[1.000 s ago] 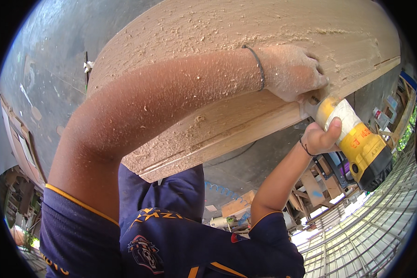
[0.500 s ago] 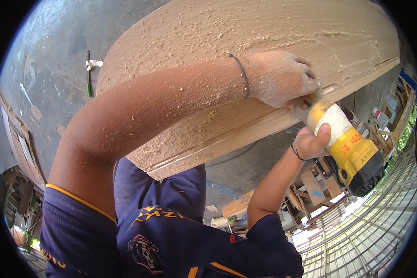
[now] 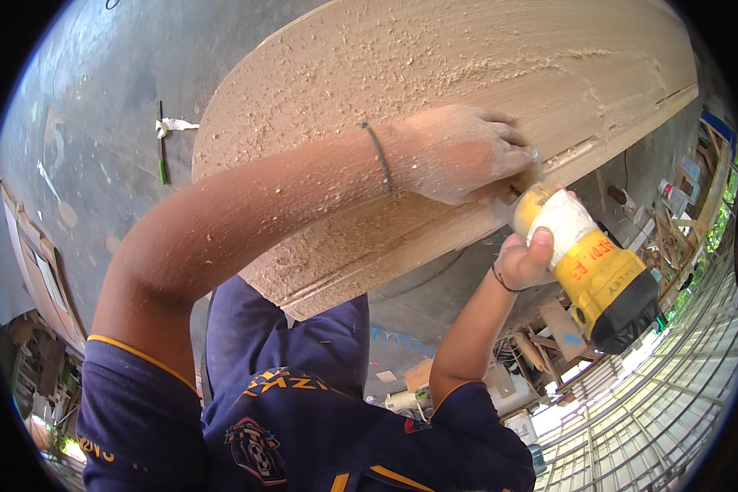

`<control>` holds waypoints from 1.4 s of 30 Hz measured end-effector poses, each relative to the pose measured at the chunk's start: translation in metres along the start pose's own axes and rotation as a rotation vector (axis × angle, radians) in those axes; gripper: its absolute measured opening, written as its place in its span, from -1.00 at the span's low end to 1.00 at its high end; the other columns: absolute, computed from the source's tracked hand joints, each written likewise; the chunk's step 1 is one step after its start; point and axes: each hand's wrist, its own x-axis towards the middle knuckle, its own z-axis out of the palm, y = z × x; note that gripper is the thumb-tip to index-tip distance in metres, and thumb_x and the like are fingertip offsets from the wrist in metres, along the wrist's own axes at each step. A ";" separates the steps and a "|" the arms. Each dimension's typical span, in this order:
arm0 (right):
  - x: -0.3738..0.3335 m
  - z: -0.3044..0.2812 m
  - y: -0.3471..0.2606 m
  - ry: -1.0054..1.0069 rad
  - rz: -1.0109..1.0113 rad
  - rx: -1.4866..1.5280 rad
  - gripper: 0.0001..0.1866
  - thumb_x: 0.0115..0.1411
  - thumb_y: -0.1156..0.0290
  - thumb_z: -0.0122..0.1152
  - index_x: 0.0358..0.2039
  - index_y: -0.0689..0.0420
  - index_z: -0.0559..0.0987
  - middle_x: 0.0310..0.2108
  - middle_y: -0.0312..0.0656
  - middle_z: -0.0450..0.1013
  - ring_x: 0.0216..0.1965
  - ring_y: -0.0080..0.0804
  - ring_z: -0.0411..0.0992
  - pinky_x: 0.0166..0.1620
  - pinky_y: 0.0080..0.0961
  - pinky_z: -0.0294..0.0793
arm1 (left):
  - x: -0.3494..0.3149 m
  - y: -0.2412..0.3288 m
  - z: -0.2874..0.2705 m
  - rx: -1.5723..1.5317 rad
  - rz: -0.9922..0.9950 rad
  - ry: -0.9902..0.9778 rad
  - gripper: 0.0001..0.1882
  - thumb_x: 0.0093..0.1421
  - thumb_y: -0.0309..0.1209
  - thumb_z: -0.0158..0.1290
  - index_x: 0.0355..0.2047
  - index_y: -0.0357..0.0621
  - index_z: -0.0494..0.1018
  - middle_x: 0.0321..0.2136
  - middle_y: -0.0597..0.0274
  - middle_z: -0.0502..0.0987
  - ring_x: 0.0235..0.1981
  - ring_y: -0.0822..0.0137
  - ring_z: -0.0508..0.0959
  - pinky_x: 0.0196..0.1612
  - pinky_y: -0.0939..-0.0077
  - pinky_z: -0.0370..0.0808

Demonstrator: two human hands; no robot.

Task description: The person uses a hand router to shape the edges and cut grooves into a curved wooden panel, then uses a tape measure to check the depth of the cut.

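My right hand (image 3: 526,261) is wrapped round the taped body of a yellow and black trim router (image 3: 603,275), which is tilted with its base at the near edge of a large wooden panel (image 3: 467,57). Dusty with wood, my left hand (image 3: 467,152) reaches across the panel. Its bent fingers press down at the router's base, though the fingertips are hidden. A fresh groove (image 3: 572,153) shows in the panel's edge just right of the base. Pale shavings lie over the panel and along my left forearm.
Below the panel is a grey floor, with a green-tipped dark rod (image 3: 162,148) at the left. Wood offcuts (image 3: 562,328) are piled at the right, near a barred wall (image 3: 631,410). A coiled blue hose (image 3: 402,338) lies beyond my legs.
Both hands and the router have moved left along the panel's edge. More of the groove shows behind the router's base. The whole view has also shifted slightly.
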 end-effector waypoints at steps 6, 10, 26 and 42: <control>-0.042 0.023 -0.058 -0.039 -0.047 -0.118 -0.12 -0.02 -0.01 0.31 0.11 0.26 0.08 -0.04 0.16 0.28 -0.05 0.00 0.38 0.00 -0.13 0.44 | -0.054 0.031 -0.030 -0.009 0.048 -0.050 -0.37 0.07 -0.25 0.17 0.12 -0.26 0.29 0.09 0.02 0.42 0.17 0.13 0.37 0.33 0.22 0.19; -0.058 0.037 -0.075 -0.038 -0.067 -0.092 -0.12 -0.04 0.01 0.33 0.08 0.25 0.07 -0.04 0.17 0.29 -0.07 -0.01 0.40 -0.03 -0.18 0.47 | -0.078 0.044 -0.049 0.017 0.028 -0.083 -0.28 0.06 -0.25 0.18 0.19 -0.25 0.22 0.12 0.03 0.40 0.18 0.14 0.36 0.33 0.19 0.18; -0.047 0.022 -0.054 -0.081 -0.084 -0.124 -0.07 -0.02 0.16 0.33 0.22 0.18 -0.03 0.02 0.12 0.26 0.04 0.01 0.32 0.09 -0.07 0.33 | -0.045 0.036 -0.045 0.071 0.032 -0.190 -0.25 0.07 -0.23 0.19 0.22 -0.22 0.18 0.14 0.04 0.37 0.21 0.10 0.32 0.31 0.17 0.20; 0.036 -0.002 -0.019 -0.165 0.053 0.045 -0.46 0.10 0.38 0.26 0.08 0.29 0.37 0.00 -0.06 0.40 0.02 -0.27 0.37 0.10 -0.31 0.35 | 0.048 0.008 -0.034 0.143 0.042 -0.167 -0.26 0.08 -0.18 0.20 0.22 -0.16 0.22 0.18 0.06 0.32 0.22 0.06 0.30 0.27 0.22 0.24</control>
